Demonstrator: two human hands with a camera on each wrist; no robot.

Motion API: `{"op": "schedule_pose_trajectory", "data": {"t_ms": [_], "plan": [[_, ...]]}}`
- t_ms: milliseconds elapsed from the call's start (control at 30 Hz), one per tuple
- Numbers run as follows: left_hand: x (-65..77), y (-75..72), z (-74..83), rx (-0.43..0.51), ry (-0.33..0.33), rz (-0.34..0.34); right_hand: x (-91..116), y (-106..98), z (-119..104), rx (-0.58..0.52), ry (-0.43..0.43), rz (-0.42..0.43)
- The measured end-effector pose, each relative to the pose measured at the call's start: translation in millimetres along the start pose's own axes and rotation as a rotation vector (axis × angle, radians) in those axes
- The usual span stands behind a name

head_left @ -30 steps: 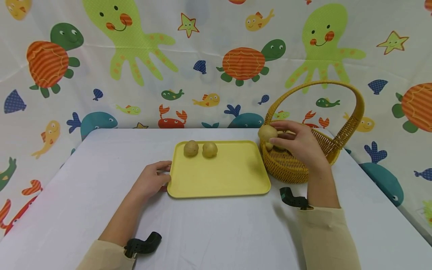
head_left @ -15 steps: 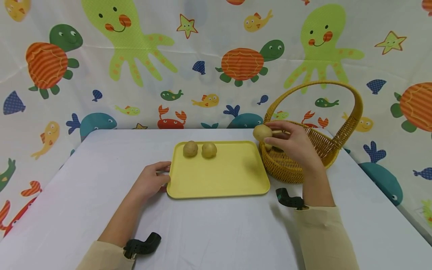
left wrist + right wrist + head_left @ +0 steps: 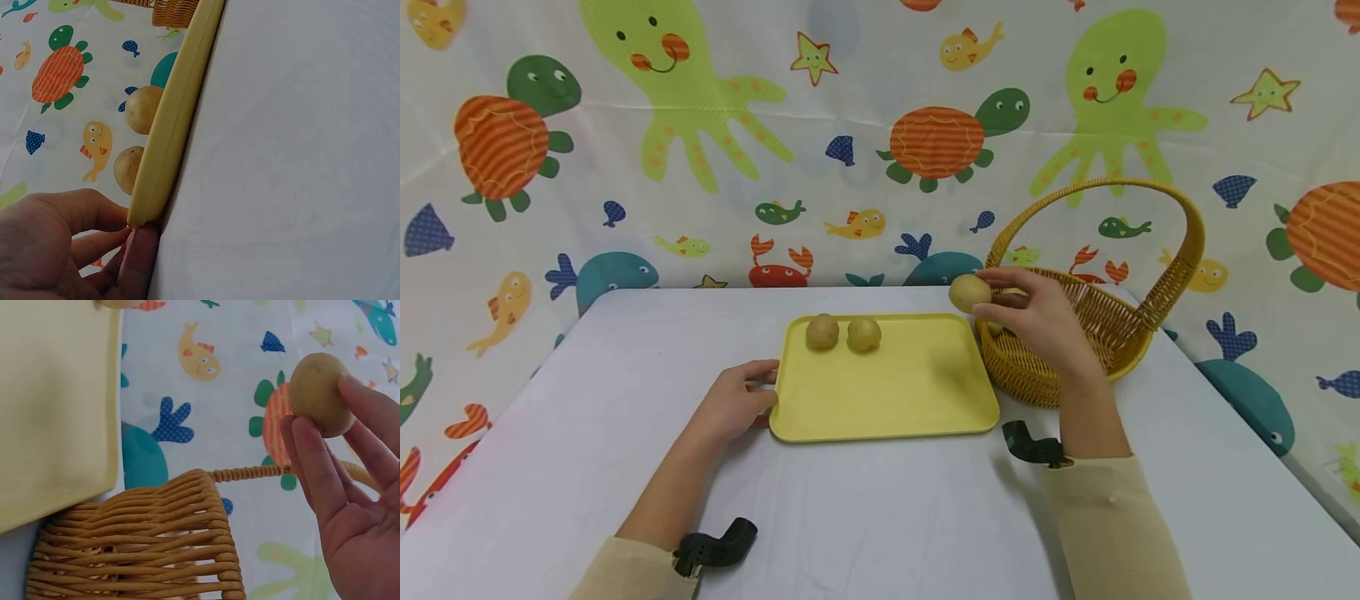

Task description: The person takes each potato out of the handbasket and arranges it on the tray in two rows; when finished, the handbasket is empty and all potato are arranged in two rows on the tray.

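Observation:
My right hand [image 3: 1037, 312] pinches a round, pale-brown potato [image 3: 970, 294] between thumb and fingers, at the basket's left rim and above the far right corner of the tray. In the right wrist view this potato [image 3: 320, 394] is held up at the fingertips. Two more potatoes, one [image 3: 822, 332] beside the other [image 3: 864, 334], sit at the back left of the yellow tray [image 3: 887, 400]. My left hand [image 3: 739, 402] grips the tray's left edge; the left wrist view has its fingertips around the tray corner. Behind the right hand, part of another potato [image 3: 995, 327] shows inside the basket.
A wicker basket [image 3: 1026, 387] with a tall arched handle [image 3: 1187, 242] stands right of the tray, close against it. White cloth [image 3: 865, 517] covers the table. A curtain [image 3: 850, 108] printed with sea animals hangs behind.
My right hand has moved left with the potato, from over the basket's rim to beside the tray's far right corner. The left hand and tray have stayed in place.

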State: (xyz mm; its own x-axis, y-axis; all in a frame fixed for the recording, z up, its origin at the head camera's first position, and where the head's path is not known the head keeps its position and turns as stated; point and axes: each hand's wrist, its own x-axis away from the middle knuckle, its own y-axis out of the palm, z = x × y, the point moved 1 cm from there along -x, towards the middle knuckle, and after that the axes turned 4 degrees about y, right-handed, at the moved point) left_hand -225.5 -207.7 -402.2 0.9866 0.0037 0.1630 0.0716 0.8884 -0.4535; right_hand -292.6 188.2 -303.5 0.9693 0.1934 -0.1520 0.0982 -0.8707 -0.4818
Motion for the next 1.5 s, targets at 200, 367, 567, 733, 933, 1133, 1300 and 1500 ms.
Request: {"op": "schedule_pose_trajectory", "data": {"t_ms": [200,367,567,733,933,1133,1300,1500], "plan": [[-0.3,-1.2,-1.6,0.011,-0.002,0.008,-4,6,-3,0.026,0.017,0.009],[-1.3,0.3,-2.7,0.021,-0.013,0.009,-6,12,-2,0.040,0.030,0.005],[-1.2,0.9,-1.2,0.016,-0.007,0.005,-11,21,-3,0.031,0.021,-0.023],[-0.2,0.6,-0.4,0.021,-0.010,0.007,-15,29,-4,0.040,-0.003,-0.044],[-0.4,0.8,0.0,0.019,-0.012,0.006,-21,37,-6,0.044,0.014,-0.060],[-0.9,0.2,-2.3,0.011,-0.017,0.005,-27,48,-9,0.061,0.037,-0.076],[-1.3,-0.3,-3.3,0.012,-0.017,0.005,-32,57,-7,0.081,0.035,-0.086],[-1.4,-0.3,-1.1,0.014,-0.029,-0.003,-33,64,-4,0.065,0.067,-0.110]]}}
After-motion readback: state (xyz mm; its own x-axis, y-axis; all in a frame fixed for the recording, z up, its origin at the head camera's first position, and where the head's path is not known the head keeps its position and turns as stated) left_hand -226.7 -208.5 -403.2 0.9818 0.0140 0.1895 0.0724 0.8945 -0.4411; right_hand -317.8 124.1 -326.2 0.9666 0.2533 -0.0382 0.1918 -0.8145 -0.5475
